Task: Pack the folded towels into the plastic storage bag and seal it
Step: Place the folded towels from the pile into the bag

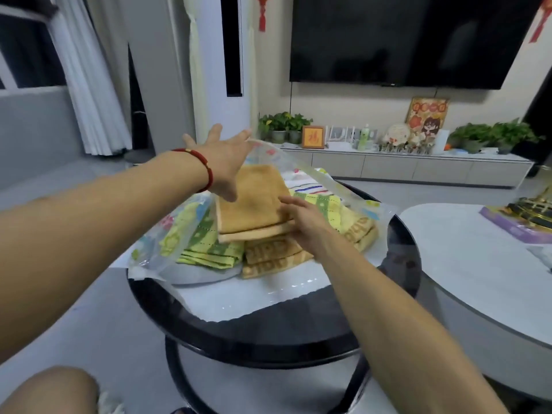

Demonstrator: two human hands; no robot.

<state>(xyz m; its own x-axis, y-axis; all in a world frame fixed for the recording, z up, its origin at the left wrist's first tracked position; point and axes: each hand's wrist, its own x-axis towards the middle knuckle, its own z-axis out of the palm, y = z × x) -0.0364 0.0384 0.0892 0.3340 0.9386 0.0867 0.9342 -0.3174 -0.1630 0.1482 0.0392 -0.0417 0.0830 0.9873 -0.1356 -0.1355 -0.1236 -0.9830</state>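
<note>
Towels sit stacked inside the clear printed plastic storage bag [301,174] on the round black table [268,333]. Left hand [227,162], fingers spread, lifts the flap so the right hand [304,222], fingers relaxed, can push the tan folded towel [254,204] deeper.

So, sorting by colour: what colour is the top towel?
Plain orange-tan top towel, clearest in the head view.

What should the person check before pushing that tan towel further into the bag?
1. Bag mouth held open: ok, left hand lifts the plastic storage bag flap.
2. Towel under control: ok, right hand rests on the tan towel.
3. Towel folded: ok.
4. Room inside, beside the green towel: cannot tell.
5. Bag fully on the round table: ok.
6. Seal strip clear: cannot tell.
</note>
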